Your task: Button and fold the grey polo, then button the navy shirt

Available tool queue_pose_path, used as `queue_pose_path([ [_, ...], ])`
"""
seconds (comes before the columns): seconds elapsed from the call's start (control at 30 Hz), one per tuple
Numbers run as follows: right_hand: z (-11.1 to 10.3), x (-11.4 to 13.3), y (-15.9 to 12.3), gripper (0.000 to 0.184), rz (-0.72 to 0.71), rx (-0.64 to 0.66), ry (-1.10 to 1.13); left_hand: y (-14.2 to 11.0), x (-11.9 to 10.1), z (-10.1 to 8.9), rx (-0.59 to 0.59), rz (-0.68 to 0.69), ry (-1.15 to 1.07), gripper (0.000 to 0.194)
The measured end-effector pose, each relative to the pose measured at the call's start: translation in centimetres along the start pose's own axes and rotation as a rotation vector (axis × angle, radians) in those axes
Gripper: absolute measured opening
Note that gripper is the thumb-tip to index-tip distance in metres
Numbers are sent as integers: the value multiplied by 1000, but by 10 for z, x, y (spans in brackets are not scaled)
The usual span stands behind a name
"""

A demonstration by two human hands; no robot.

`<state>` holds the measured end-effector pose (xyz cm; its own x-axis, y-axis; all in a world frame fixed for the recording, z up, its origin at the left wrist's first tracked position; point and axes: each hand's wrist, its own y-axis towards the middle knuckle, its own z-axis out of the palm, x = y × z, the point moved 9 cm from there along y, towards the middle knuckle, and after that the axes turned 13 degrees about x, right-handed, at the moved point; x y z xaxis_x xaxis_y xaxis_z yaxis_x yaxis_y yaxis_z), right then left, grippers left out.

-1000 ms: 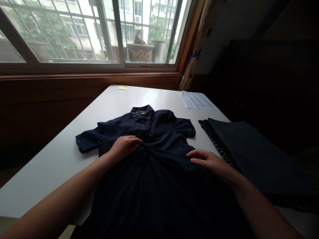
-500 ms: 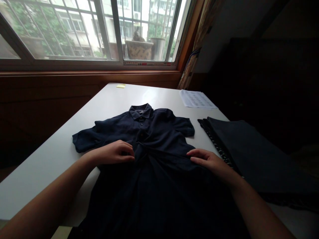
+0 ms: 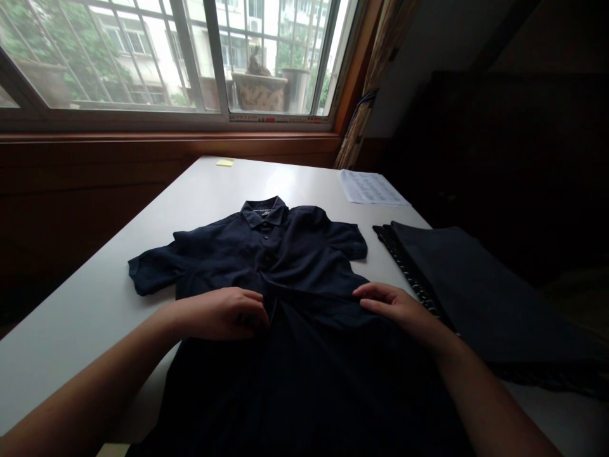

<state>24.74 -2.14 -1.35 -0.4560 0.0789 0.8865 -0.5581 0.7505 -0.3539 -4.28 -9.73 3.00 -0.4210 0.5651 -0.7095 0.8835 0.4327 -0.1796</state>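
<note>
A dark navy short-sleeved shirt [image 3: 304, 247] lies spread front up, its collar towards the window and its lower part towards me. Folds run across its middle, between my hands. At the front opening, my left hand [image 3: 231, 314] has its fingers curled together on the cloth, pinching the placket edge; the fingertips are partly in shadow. Over at the shirt's right side, thumb and forefinger of my right hand [image 3: 387, 304] grip a bit of the fabric. The shirt's lower part is very dark, so its hem is hard to make out.
The shirt rests on a white table [image 3: 157, 222]. To the right is a stack of dark folded cloth [image 3: 466, 279], with a patterned layer beneath. Printed papers [image 3: 371, 187] and a yellow note [image 3: 225, 162] lie near the far edge, below a barred window [image 3: 157, 57].
My left hand has moved slightly towards me and to the right along the shirt front. The right hand stays at the shirt's side. The view has shifted a little.
</note>
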Motion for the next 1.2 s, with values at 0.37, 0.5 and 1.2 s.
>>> queue_pose_path([
  [0.37, 1, 0, 0, 41, 4, -3, 18, 12, -9, 7, -93, -17, 319, 13],
  [0.5, 0, -1, 1, 42, 4, -7, 9, 13, -12, 9, -124, -7, 393, 14],
  [1.2, 2, 4, -1, 48, 19, -6, -21, 14, -27, 9, -209, 48, 613, 9],
])
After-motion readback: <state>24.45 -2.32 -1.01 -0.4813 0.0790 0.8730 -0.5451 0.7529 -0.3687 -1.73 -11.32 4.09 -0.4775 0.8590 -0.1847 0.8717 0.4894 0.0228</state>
